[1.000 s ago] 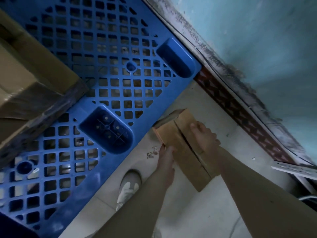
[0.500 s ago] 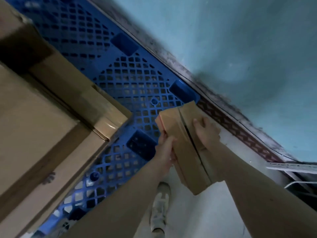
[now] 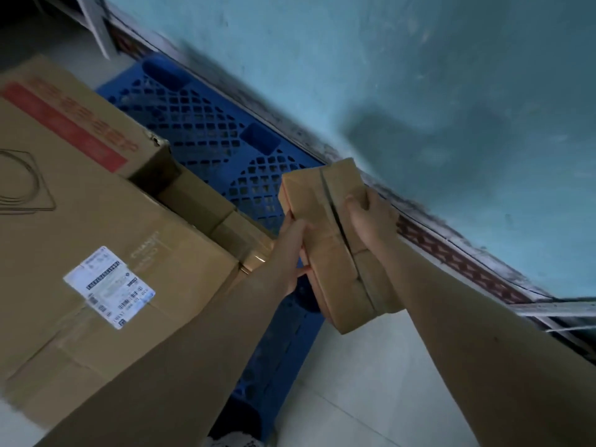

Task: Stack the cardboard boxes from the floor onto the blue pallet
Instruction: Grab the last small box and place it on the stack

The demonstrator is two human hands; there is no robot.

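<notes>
A small flat cardboard box (image 3: 325,227) with a slit between its top flaps is held in the air over the right edge of the blue pallet (image 3: 213,133). My left hand (image 3: 292,246) grips its left side and my right hand (image 3: 371,217) presses on its top right. A large cardboard box (image 3: 96,227) with a white label lies on the pallet at the left. Behind it lies a box with red print (image 3: 71,114), and lower boxes (image 3: 213,214) sit between them and the bare grid.
A teal wall (image 3: 419,91) runs diagonally close behind the pallet, with a patterned red skirting (image 3: 458,262) at its foot. Pale floor tiles (image 3: 371,382) lie to the lower right. A white metal bar (image 3: 554,309) lies by the wall at right. My shoe (image 3: 232,441) shows at the bottom.
The small box has been lifted from the floor and carried up over the pallet's edge in both hands. My view has swung up and left, bringing the large boxes into sight.
</notes>
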